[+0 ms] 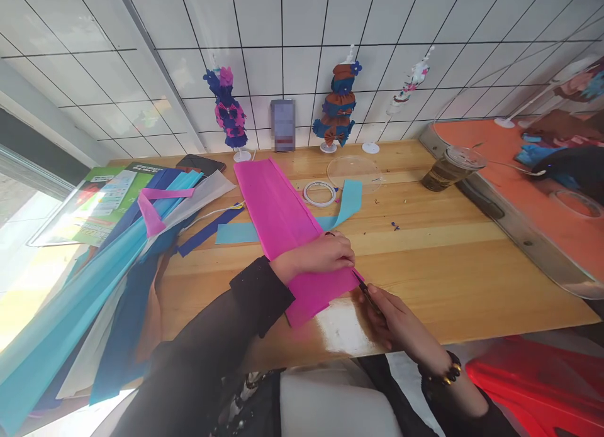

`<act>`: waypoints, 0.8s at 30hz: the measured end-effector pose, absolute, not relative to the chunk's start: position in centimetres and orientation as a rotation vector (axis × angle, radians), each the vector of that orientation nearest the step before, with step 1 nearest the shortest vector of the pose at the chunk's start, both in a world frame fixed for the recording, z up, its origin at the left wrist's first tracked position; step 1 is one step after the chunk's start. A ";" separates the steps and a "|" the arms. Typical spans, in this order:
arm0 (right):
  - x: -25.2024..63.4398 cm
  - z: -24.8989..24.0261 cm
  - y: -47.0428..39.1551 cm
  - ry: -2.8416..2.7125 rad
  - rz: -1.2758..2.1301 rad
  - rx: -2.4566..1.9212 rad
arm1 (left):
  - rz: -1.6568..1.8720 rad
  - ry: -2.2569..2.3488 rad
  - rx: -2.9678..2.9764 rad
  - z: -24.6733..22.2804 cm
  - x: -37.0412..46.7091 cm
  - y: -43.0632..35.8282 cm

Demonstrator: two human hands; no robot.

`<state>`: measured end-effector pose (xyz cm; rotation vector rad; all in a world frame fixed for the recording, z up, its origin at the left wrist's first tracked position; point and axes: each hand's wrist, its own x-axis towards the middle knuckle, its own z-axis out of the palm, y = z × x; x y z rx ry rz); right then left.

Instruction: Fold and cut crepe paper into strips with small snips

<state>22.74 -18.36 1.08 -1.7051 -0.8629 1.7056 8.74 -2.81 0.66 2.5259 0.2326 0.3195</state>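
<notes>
A long folded sheet of bright pink crepe paper point(278, 210) lies across the wooden table. My left hand point(325, 253) rests on its lower part, fingers closed on the right-hand edge. Dark scissors point(362, 286) are in my right hand point(389, 314), with their blade tips at that same edge, close to my left fingertips. The paper's near end looks stepped and uneven. Under the pink sheet runs a light blue strip point(350, 201), its right end curling up. A roll of white tape point(319, 193) sits just right of the paper.
Rolled crepe sheets in blue, white and brown point(89, 311) fill the left side, beside a dark phone point(201, 164). Another phone point(283, 126) leans on the tiled wall between decorated stands point(335, 107). A drink cup point(450, 170) stands at the right, near an orange surface point(500, 192).
</notes>
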 end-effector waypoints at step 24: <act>23.0 0.3 -18.4 -0.940 1.658 -1.744 | 0.296 0.211 2.556 0.9 8.7 -2.9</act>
